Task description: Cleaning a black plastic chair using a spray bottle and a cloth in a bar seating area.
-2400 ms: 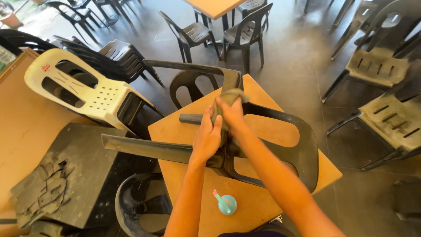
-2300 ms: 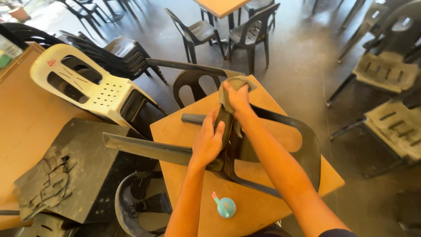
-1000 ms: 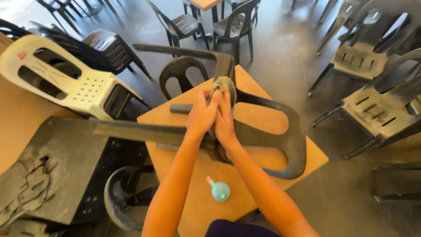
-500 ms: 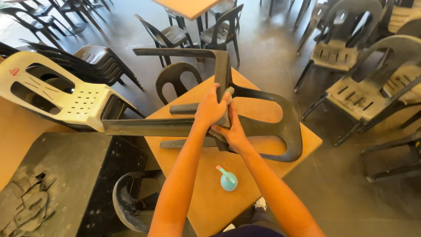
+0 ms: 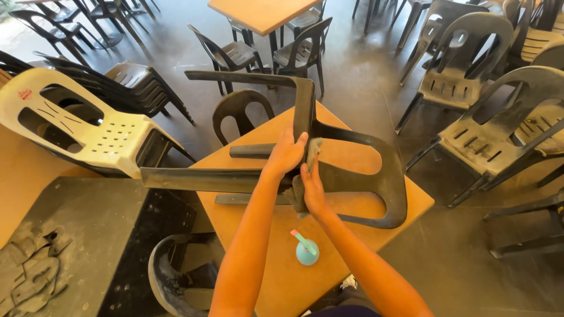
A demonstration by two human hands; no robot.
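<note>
Orange tabletop (image 5: 358, 282) in a hall of plastic chairs.
An upturned dark chair (image 5: 352, 176) lies on it; left hand (image 5: 286, 154) grips its leg, right hand (image 5: 311, 186) presses a cloth (image 5: 313, 149). Hard rubbing might tip the spray bottle (image 5: 306, 250).

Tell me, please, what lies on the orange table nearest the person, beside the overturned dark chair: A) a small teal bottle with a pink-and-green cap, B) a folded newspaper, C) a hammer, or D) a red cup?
A: a small teal bottle lies on the orange table, just below the overturned dark chair.
</note>
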